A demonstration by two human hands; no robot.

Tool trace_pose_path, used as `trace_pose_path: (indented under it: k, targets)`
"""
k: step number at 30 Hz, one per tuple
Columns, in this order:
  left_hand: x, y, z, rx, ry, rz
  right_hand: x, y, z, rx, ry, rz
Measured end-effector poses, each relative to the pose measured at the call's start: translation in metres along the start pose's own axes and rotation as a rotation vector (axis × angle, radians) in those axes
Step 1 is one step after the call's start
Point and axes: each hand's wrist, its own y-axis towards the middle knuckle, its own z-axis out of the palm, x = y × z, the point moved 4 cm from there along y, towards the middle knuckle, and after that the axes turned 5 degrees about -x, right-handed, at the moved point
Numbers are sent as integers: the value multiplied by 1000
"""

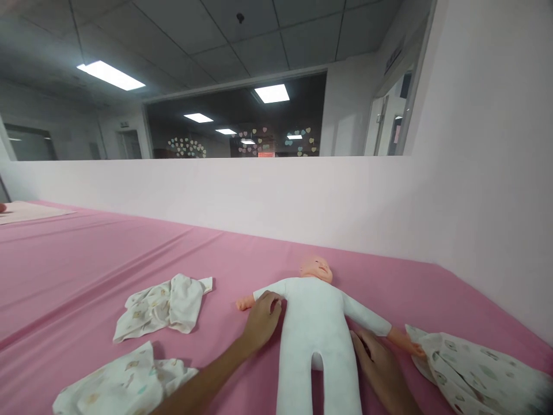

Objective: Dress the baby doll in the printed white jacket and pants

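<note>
A baby doll [317, 314] with a white cloth body lies on its back on the pink-covered surface, head away from me and arms spread. My left hand [263, 318] is curled at the doll's arm on the left, close to the armpit, its fingertips against the white cloth. Beside the other flank of the torso is my right hand [380, 362], thumb and fingers slightly apart and touching the doll's side; part of its fingers is hidden. The doll's right-side hand rests by a folded printed cloth [479, 369]. Its lower legs run out of view.
Left of the doll lies a crumpled small white printed garment [162, 305]. Nearer to me is another printed white cloth [116, 383], partly behind my left forearm. A pale cloth [32, 211] lies at the far left. A white wall [207, 193] with windows borders the pink surface [86, 259].
</note>
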Motion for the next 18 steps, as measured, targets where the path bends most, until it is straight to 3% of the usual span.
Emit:
trace_pose_path:
  k: [2,5,7,9,11,14,16,18]
  targets:
    - [11,11,-25,67,201,23,0,-1,0,9,-1,3]
    - [47,30,-86,-17,577,8,1,-1,1,22,-23,-1]
    - [84,39,-129,-33,841,-43,2,-2,1,26,-44,-2]
    - [129,43,-170,-23,1039,-198,2,-2,2,31,-58,-6]
    - [172,42,-201,46,1022,-359,3,-2,3,40,-69,-9]
    - [211,37,-224,141,818,-473,4,-1,3,43,-68,-8]
    - [215,38,-229,118,750,-466,4,0,2,31,-58,-14]
    - [206,43,-230,75,709,-434,3,0,0,20,-45,-20]
